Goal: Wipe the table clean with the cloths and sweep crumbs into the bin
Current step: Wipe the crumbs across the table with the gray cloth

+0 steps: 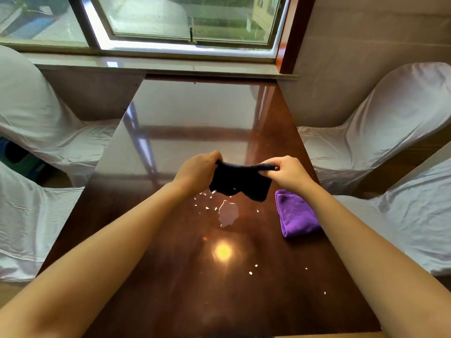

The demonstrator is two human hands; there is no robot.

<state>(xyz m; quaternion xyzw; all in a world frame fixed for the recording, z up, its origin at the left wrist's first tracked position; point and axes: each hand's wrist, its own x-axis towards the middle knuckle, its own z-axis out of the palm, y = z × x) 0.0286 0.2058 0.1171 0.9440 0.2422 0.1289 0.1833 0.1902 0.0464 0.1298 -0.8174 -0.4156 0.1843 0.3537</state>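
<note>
While no writing shows anywhere, both hands, left hand (198, 167) and right hand (285, 170), grip a dark cloth (240, 182).

No text, label, brand, number or sign could be read anywhere in the view.
</note>
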